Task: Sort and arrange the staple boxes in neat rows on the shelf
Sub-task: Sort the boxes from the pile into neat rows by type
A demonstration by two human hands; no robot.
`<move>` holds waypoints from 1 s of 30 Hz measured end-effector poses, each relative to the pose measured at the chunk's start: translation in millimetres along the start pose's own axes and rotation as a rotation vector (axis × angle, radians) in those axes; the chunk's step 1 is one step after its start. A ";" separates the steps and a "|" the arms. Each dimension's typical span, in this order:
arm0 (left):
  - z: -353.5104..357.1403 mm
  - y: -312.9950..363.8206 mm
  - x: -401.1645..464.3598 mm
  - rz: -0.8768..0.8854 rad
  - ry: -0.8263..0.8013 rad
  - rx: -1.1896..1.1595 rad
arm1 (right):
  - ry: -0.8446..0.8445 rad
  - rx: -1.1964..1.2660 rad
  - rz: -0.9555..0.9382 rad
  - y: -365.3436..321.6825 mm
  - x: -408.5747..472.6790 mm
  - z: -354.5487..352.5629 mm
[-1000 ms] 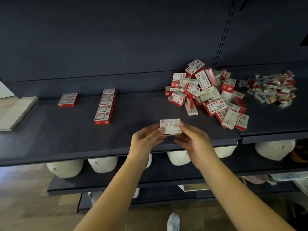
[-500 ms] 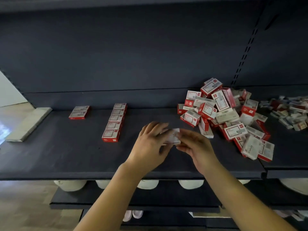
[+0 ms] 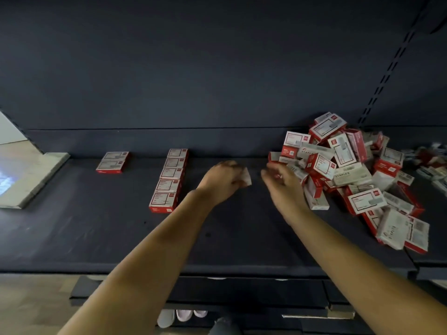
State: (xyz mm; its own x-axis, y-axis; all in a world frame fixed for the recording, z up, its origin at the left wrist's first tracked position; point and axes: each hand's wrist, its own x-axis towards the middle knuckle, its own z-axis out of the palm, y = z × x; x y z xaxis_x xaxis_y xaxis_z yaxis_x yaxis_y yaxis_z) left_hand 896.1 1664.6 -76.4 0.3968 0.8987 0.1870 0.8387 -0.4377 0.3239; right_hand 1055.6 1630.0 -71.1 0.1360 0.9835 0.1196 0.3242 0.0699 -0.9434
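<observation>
Left hand [image 3: 223, 181] pinches a small white box [image 3: 247, 178] above mid-shelf [image 3: 72, 238]; motion blur hides its print. Right hand [image 3: 281, 182], also blurred, sits at the loose pile [image 3: 350, 170]; fingers curled, grip cannot be told. A neat row [image 3: 169, 180] runs from the back edge forward.

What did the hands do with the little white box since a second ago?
Both hands held the white box at the shelf's front. Now only the left hand grips it, farther back; the right hand let go and moved toward the pile. The row of red boxes stayed put.
</observation>
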 end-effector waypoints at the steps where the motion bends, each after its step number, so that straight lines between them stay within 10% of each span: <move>1: -2.2 -5.8 7.9 -0.037 -0.026 0.010 | 0.011 -0.011 -0.003 -1.1 3.9 2.9; 30: 32.1 -49.3 80.7 -0.079 -0.023 0.225 | -0.022 -0.181 0.050 27.5 7.7 24.4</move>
State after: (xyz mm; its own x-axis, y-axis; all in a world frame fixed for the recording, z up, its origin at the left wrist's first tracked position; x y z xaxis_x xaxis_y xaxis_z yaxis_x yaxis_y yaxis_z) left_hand 898.7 1759.6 -107.0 0.3326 0.9316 0.1468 0.9285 -0.3508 0.1219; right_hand 1042.8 1643.6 -103.7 0.1365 0.9885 0.0652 0.4808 -0.0085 -0.8768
